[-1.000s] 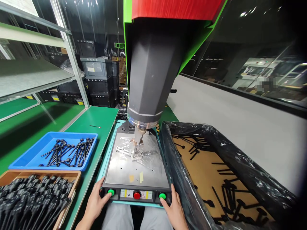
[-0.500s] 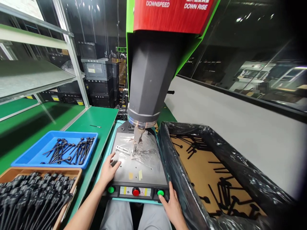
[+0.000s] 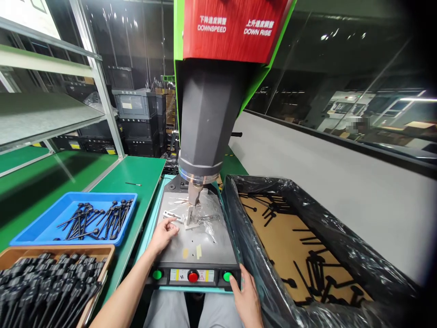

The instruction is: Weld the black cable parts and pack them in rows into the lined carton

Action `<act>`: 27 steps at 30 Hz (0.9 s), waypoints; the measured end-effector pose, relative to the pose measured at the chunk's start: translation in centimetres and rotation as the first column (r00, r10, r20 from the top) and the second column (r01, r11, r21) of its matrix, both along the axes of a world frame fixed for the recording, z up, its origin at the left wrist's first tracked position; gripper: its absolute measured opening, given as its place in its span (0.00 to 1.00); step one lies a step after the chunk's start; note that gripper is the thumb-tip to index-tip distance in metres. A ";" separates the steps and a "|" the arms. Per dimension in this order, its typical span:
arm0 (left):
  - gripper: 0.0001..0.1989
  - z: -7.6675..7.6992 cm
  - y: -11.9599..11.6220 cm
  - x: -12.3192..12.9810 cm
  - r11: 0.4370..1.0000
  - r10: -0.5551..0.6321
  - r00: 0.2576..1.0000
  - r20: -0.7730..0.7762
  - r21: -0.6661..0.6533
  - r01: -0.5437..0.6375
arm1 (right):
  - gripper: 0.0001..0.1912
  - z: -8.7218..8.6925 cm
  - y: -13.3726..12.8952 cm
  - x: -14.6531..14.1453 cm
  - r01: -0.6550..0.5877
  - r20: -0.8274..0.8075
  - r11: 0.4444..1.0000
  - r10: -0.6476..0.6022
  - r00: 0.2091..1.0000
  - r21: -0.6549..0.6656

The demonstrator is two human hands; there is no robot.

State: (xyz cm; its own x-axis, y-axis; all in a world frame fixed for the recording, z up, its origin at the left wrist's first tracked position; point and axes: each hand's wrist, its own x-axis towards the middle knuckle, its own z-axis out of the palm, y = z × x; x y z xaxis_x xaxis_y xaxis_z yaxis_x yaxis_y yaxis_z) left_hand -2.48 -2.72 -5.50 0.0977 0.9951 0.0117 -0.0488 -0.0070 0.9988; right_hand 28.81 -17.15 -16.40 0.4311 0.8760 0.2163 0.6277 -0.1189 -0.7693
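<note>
Left hand (image 3: 164,234) curled beside a slotted silver metal bracket (image 3: 170,214); pinch cannot be told.
Right hand (image 3: 247,294): fingers spread, thumb at 1 round green button (image 3: 226,276). Left of the grip, knobbed black rods (image 3: 48,282) seemingly await handling; rightward, those in the black-film-lined box (image 3: 251,241) look done.

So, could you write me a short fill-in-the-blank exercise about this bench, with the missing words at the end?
1. The person's ____ hand is close to the slotted metal piece on the steel plate.
2. The right hand has its thumb at a ____ button.
3. The middle button on the front panel is ____.
4. The tray just beyond the brown bin is ____.

Missing words: left; green; red; blue.
</note>
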 end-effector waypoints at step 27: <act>0.33 5.3 -5.9 4.3 0.997 0.058 0.870 0.489 -0.066 -0.029 | 0.27 10.7 15.6 -13.1 -0.296 0.188 0.876 0.240 0.952 0.380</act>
